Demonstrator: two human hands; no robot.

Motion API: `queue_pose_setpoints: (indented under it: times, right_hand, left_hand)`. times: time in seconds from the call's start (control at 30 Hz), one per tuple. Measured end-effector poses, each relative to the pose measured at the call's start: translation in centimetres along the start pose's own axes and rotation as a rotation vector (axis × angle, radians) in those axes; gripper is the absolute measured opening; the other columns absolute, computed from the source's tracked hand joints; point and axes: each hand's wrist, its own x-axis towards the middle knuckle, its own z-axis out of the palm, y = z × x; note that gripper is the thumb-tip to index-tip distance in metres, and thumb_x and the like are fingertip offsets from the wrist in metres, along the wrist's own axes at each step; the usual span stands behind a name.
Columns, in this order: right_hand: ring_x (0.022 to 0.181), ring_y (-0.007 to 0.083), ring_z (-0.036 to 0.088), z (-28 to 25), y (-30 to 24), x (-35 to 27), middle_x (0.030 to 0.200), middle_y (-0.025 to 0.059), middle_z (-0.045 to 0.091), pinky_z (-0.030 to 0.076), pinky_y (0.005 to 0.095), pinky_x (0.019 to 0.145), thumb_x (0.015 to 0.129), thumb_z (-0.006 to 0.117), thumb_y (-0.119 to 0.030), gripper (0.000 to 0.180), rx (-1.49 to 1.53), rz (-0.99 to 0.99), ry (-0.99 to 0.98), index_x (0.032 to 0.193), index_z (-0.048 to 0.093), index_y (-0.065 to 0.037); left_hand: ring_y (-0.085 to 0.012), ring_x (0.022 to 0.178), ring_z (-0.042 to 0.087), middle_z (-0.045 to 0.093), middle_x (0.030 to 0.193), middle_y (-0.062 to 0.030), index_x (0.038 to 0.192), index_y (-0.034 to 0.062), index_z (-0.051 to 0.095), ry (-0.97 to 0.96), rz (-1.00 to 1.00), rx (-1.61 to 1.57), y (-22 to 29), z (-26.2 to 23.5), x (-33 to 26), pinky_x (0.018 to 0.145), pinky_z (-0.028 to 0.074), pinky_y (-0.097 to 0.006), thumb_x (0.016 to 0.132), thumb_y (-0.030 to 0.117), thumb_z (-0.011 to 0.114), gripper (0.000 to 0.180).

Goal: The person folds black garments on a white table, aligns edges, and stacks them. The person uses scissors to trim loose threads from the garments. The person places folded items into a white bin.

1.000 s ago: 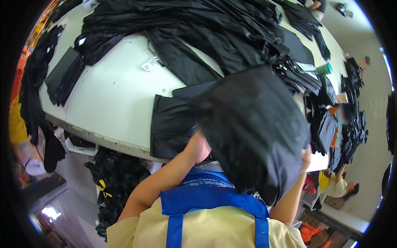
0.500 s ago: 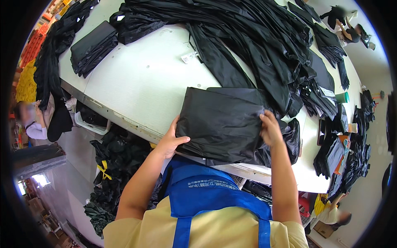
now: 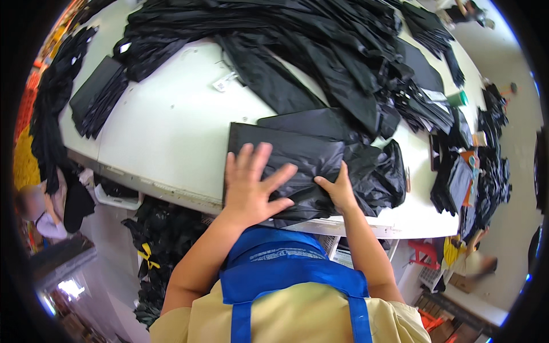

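A folded black garment [image 3: 303, 150] with a thin, slightly shiny fabric lies at the near edge of the white table. My left hand [image 3: 251, 186] is spread over its left part, fingers wide apart, palm down, slightly blurred. At its right side my right hand [image 3: 341, 191] touches the cloth, thumb stretched out across the top and index finger pointing away from me; the other fingers are mostly hidden. Another folded black piece [image 3: 306, 122] shows from beneath the far edge. Crumpled black fabric [image 3: 377, 177] bunches just right of my right hand.
A long heap of black garments [image 3: 274, 34] covers the table's far side. One stack of folded black pieces [image 3: 98, 94] lies left, another [image 3: 452, 186] right, near a green cup-like object [image 3: 457, 98]. Black fabric [image 3: 163, 228] hangs below the table edge. Other people are at both sides.
The folded garment has come down flat on the table from a tilted hold. My left hand has left its edge and spread over the top; my right hand has shifted left and loosened. The view has turned.
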Motion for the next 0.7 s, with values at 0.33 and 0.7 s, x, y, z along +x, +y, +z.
queue_pose_setpoints:
  times: [0.33, 0.7]
  right_hand:
    - [0.112, 0.0336, 0.054, -25.8, 8.2, 4.7, 0.119, 0.0220, 0.058, 0.042, 0.0418, 0.095, 0.075, 0.073, -0.037, 0.071, -0.605, 0.230, 0.454, 0.127, 0.049, 0.005]
    - [0.085, 0.0250, 0.061, -25.4, 1.7, 1.6, 0.094, 0.0144, 0.061, 0.051, 0.0377, 0.073, 0.072, 0.068, -0.010, 0.046, 0.150, 0.360, 0.048, 0.114, 0.054, 0.001]
  left_hand:
    - [-0.0481, 0.141, 0.000, 0.006, 0.158, -0.0127, 0.141, 0.0406, 0.039, -0.432, -0.004, 0.149, 0.6, 4.6, 3.3, 0.106, -0.002, -0.069, 0.063, 0.061, 0.074, 0.088]
    - [-0.0507, 0.140, -0.004, 0.000, 0.157, -0.0164, 0.146, 0.0384, 0.030, -0.579, -0.031, 0.238, 1.7, 4.2, 4.2, 0.104, -0.003, -0.072, 0.059, 0.061, 0.077, 0.101]
